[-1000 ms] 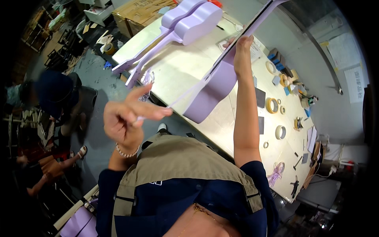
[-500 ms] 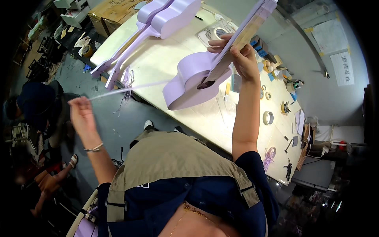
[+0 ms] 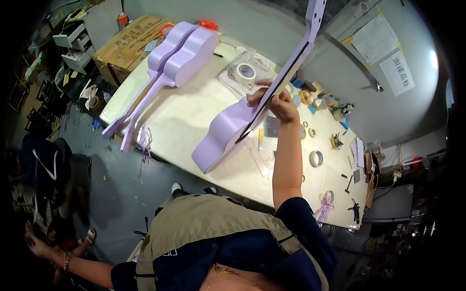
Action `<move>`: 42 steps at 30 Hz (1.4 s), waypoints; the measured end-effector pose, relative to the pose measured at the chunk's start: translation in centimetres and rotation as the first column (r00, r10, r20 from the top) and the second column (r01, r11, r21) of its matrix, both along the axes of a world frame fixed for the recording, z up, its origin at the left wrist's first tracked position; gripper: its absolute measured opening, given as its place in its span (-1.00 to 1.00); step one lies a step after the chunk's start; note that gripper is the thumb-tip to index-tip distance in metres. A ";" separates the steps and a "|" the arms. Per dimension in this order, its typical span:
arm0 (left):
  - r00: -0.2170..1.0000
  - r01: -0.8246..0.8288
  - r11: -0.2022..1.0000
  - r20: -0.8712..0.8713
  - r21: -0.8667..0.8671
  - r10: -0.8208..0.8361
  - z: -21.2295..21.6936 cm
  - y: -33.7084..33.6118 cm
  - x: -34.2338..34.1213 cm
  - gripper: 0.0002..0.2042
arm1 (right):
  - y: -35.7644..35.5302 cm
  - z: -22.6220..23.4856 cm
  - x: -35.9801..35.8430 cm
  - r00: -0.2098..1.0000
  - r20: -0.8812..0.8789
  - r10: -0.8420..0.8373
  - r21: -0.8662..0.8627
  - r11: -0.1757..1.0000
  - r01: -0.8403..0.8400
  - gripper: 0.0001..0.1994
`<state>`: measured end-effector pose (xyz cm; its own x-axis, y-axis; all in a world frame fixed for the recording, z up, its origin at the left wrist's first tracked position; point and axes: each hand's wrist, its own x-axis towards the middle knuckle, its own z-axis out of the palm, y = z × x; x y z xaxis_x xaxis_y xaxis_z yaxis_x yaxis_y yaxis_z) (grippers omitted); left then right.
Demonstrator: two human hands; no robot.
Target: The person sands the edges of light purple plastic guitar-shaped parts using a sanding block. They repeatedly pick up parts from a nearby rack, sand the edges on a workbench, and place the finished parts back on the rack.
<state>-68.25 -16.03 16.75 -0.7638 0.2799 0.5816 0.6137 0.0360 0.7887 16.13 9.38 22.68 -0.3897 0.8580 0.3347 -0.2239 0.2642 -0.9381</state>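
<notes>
My right hand (image 3: pixel 279 103) is closed around the neck of a lilac ukulele (image 3: pixel 221 133), with its thumb on the near side and fingers on the far side. The ukulele is held tilted above the table, headstock up and body low. A dark strip runs along the neck's edge; its front is mostly turned out of sight. Far out at the lower left, my left hand (image 3: pixel 39 242) is stretched sideways, fingers apart, in dim light. A thin whitish strip (image 3: pixel 43 165) hangs in the air above that hand; whether it touches the fingers is hard to see.
Two more lilac ukuleles (image 3: pixel 182 58) lie at the table's (image 3: pixel 179 111) far left. Tape rolls (image 3: pixel 316 158), purple ribbon scraps (image 3: pixel 325 206) and a clamp (image 3: pixel 355 209) lie to the right. A cardboard box (image 3: pixel 131 46) stands behind. A person (image 3: pixel 41 165) sits at left.
My left hand has swung down and outward left, and the strip it was pulling has come away from the ukulele. The ukulele has turned, its front now facing more away.
</notes>
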 end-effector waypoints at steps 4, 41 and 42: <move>0.828 -0.222 0.840 -0.550 -0.496 -0.106 0.4 2.5 17.6 -0.73 | -0.5 -2.4 -4.5 0.879 -0.017 -0.476 0.236 0.853 0.466 -0.03; -0.191 0.982 -0.016 0.974 0.190 -0.121 -17.5 22.1 62.4 -0.44 | -6.3 -20.7 -0.2 0.835 0.540 -0.106 -0.353 0.872 0.340 -0.60; -0.332 0.943 -0.013 0.943 0.332 -0.012 -18.6 21.3 63.9 -0.35 | -6.2 -20.7 1.7 0.726 0.660 -0.193 -0.161 0.908 0.387 -0.63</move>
